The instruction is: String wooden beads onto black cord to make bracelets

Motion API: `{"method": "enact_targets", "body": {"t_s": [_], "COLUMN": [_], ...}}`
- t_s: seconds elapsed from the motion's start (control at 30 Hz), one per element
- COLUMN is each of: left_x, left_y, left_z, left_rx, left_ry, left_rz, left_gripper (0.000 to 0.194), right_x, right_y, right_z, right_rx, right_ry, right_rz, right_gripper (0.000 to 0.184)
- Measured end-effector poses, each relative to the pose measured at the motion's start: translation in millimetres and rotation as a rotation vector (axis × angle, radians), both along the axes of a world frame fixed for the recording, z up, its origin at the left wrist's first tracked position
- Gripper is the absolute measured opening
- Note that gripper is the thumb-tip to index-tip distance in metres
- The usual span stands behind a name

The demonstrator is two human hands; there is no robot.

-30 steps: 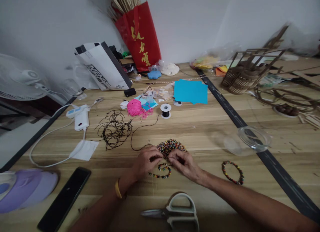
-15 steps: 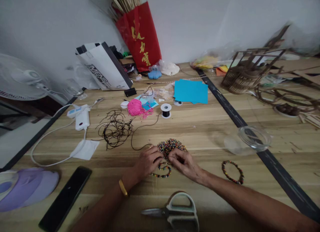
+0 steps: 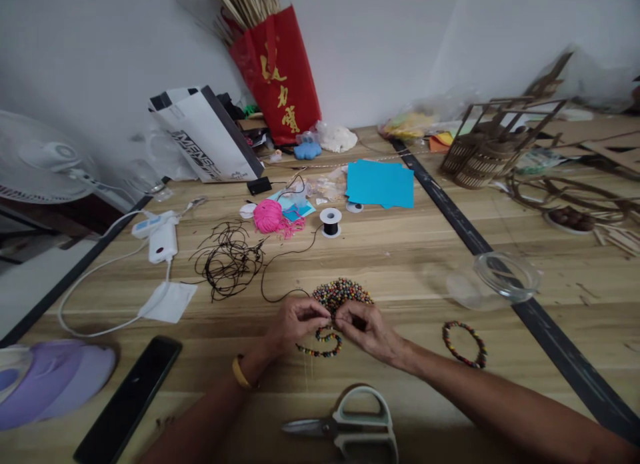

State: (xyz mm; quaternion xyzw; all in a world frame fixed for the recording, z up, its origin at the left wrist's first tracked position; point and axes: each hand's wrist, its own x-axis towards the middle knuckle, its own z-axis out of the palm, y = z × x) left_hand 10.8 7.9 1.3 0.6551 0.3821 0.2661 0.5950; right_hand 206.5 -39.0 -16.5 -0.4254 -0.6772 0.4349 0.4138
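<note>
Fine fingertip work was in hand over the table, toward its near edge; it was judged that the strand was being worked. The left hand and the right hand were held almost tip to tip, each with thumb and forefinger drawn into a narrow pinch. What, if anything, was gripped could not be told, the detail being too small to be made out. Just beyond the fingertips, on the far-edge side, the pile of beads was heaped; on the near-edge side the strand was laid in a curve, its left end just beside the left hand. For the next move, a steady pinch and careful lining-up of the tips seemed to be called for, with the pile left undisturbed. Scissors were laid closer to the near edge, and a bracelet toward the right edge.
</note>
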Motion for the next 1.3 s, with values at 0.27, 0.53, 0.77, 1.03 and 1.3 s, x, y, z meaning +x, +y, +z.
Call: {"method": "enact_targets", "body": {"t_s": [0.27,0.53,0.77,1.03,1.3], "left_x": [1.4,2.2,2.8,3.0,2.7], "left_y": [-0.5,-1.2,-2.3,-1.8,-1.8], "left_z": [-0.9,0.7,1.7,0.0,0.1], "left_rx": [-0.063,-0.054,-0.07,-0.035,0.014], "left_ry": [-0.063,-0.046,-0.063,-0.057,-0.057], "left_rz": [0.009,0.004,0.005,-0.009,-0.022], "left_gripper": [0.024,0.023,0.021,0.021,0.021], "right_x": [-0.4,0.5,0.0,0.4,0.7], "right_y": [-0.7,-0.7,-0.4,0.0,-0.2], "right_z": [2.7,2.1,1.8,-1.0,1.3], "right_rx": [0.01,0.009,0.011,0.026,0.021], "right_ry": [-0.027,-0.042,-0.047,-0.069,-0.05], "right_rz": [0.001,0.014,0.012,0.017,0.046], "right_gripper": [0.017,0.016,0.015,0.015,0.015]}}
